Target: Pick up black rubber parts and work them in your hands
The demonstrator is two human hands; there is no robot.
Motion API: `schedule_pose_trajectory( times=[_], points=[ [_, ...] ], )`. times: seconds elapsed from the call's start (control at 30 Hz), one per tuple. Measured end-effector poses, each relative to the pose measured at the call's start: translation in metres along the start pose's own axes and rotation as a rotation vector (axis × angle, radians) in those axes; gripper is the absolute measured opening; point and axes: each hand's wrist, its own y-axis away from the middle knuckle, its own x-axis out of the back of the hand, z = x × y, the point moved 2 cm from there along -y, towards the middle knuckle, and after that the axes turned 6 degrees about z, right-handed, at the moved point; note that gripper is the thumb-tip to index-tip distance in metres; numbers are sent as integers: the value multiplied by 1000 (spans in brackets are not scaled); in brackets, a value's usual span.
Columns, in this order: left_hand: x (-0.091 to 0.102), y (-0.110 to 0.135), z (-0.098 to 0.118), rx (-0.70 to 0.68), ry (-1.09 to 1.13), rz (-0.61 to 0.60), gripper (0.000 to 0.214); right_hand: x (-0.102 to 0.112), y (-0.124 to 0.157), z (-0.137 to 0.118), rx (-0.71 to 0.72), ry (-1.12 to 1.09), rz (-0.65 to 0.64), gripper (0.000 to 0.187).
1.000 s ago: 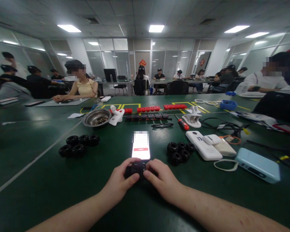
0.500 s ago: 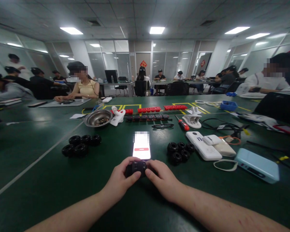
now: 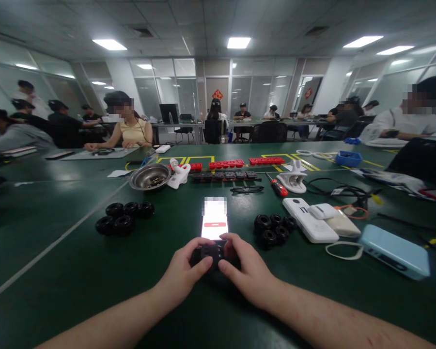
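Both my hands are at a small black wheel (image 3: pixel 210 253) with a chunky tread, just in front of a lit phone (image 3: pixel 215 230). My left hand (image 3: pixel 183 265) is closed around its left side, thumb on the near face. On the other side, the thumb and curled fingers of my right hand (image 3: pixel 250 269) grip the wheel's right end. My palms hide part of it. Several similar black wheels (image 3: pixel 124 224) lie in a group to the left. Another group of wheels (image 3: pixel 276 228) lies on the right, beyond my right hand.
Behind the phone are a steel bowl (image 3: pixel 150 177) of small metal parts, black blocks in a row (image 3: pixel 225 177), red trays (image 3: pixel 225 164), glasses (image 3: pixel 246 189) and a screwdriver (image 3: pixel 276 185). White power banks (image 3: pixel 310 225) and a blue box (image 3: pixel 394 249) stand right. People sit around.
My right hand's fingers have shifted up and spread a little over the right end of the wheel. The left hand keeps its grip. The whole view has shifted slightly.
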Motion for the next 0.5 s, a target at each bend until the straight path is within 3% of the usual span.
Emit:
schedule_pose_trajectory(
  times=[0.07,0.17,0.27,0.4,0.5],
  points=[
    [0,2,2,9,-16,11,28,-1,-3,3,-17,19,-21,22],
    [-1,1,-1,26,-4,-8,32,-1,-5,3,-14,47,-50,26],
    [-2,-4,-9,56,76,-48,38,0,-5,-1,4,20,-30,13],
    [-2,-8,-14,129,122,-31,40,0,-3,-5,79,-47,-27,44],
    [-2,-6,-9,108,62,-11,33,-1,-3,-2,35,-45,-14,42]
  ],
)
